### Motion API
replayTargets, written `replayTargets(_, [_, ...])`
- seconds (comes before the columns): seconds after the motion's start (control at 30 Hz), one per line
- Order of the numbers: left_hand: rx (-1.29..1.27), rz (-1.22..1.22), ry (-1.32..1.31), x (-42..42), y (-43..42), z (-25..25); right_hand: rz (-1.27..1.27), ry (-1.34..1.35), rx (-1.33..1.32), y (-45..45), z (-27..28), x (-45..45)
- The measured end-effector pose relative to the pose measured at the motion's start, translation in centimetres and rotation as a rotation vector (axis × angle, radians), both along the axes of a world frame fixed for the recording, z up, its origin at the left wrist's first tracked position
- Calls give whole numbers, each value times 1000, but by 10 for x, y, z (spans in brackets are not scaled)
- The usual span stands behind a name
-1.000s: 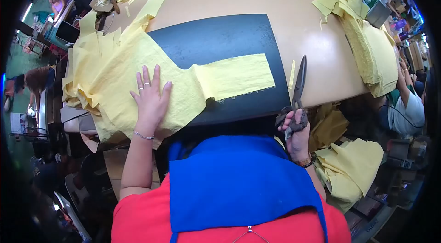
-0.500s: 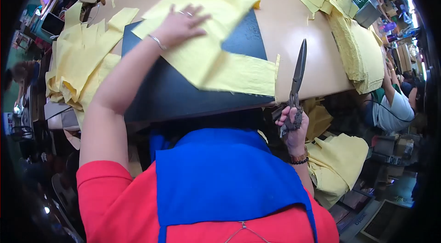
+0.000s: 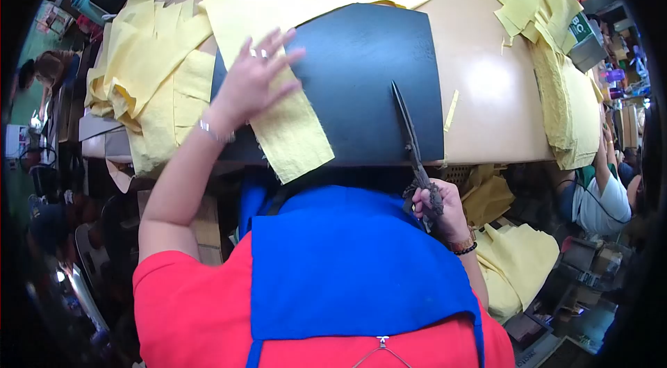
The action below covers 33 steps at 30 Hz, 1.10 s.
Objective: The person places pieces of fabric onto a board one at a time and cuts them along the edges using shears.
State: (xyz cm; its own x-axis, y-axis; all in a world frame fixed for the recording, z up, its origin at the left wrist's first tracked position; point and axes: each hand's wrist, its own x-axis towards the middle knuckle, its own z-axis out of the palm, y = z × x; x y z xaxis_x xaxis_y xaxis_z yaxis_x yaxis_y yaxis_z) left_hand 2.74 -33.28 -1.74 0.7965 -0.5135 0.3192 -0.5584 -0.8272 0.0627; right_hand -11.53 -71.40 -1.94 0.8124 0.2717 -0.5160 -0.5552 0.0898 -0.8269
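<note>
A large piece of yellow cloth lies partly on the dark board, with one strip reaching down over the board's near edge. Over that strip is my left hand, its fingers spread; whether it touches the cloth I cannot tell. My right hand is wrapped round the handles of dark scissors at the table's near edge. The scissor blades look closed and point up and away over the board's right part.
Crumpled yellow cloth lies left of the board. A thick yellow stack stands at the table's right, near a green and grey box. More yellow cloth hangs below right. Other people are at both sides.
The yellow cloth has moved from the left to the board's far side and turned, its strip now towards me. My left hand has lifted and shifted. The scissors now tilt left over the board.
</note>
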Motion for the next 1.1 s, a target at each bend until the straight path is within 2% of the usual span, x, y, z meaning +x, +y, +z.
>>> replayTargets(0.13, [-52, -205, 304, -75, -8, 19, 108, 11, -82, -6, 4, 0])
replayTargets(0.23, [190, -192, 338, -94, -12, 2, 210, 47, 16, -12, 3, 6])
replayTargets(0.33, [56, -158, 360, -95, -19, 1, 336, 85, 99, -14, 7, 15])
replayTargets(0.47, [-183, -41, 324, -97, -39, -6, 432, 124, 110, -19, 6, 21])
replayTargets(0.57, [-24, -41, 209, -95, -47, -16, 432, 162, 119, -26, 1, 17])
replayTargets(0.77, [-44, -12, 236, -95, -52, -12, 454, 167, 108, -36, 5, 15])
replayTargets(0.87, [-171, 18, 223, -96, -51, -12, 464, 159, 104, -37, 7, 16])
replayTargets(1.1, [-54, -53, 193, -97, -50, -18, 383, 185, 160, -24, 7, 15])
